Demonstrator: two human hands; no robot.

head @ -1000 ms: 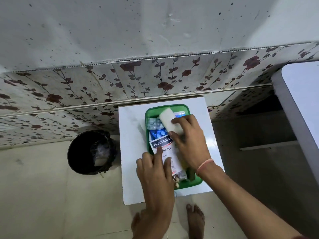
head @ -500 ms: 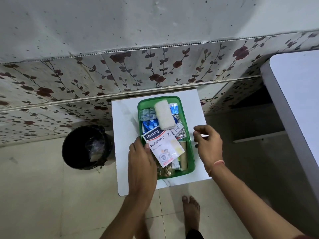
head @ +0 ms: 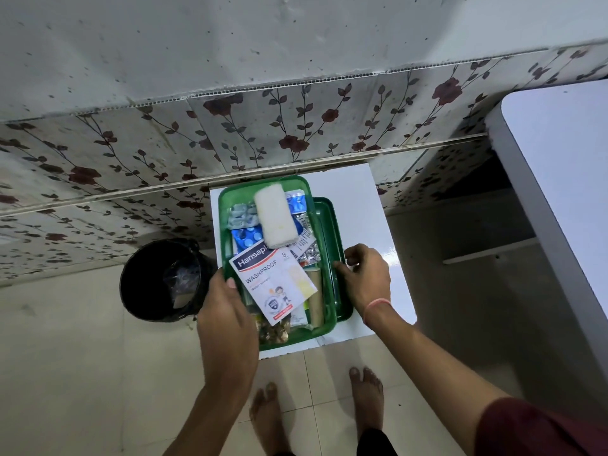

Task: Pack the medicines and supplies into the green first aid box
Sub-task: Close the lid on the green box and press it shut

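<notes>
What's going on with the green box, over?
Left hand gripping green plastic first aid box. Right hand on green lid. Box full, white gauze roll topmost.

Green box (head: 230,199) – glossy plastic; gauze roll (head: 275,220) – soft white cloth; table (head: 378,232) glossy white; blister packs (head: 241,216) foil.

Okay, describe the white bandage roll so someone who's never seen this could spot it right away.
Find the small white table against the flowered wall tiles; a green first aid box sits open on it. The bandage roll lies on top at the box's far end, above the Hansaplast packet. It is the only plain, soft white block there; the things around it are printed or foil packs.
</notes>
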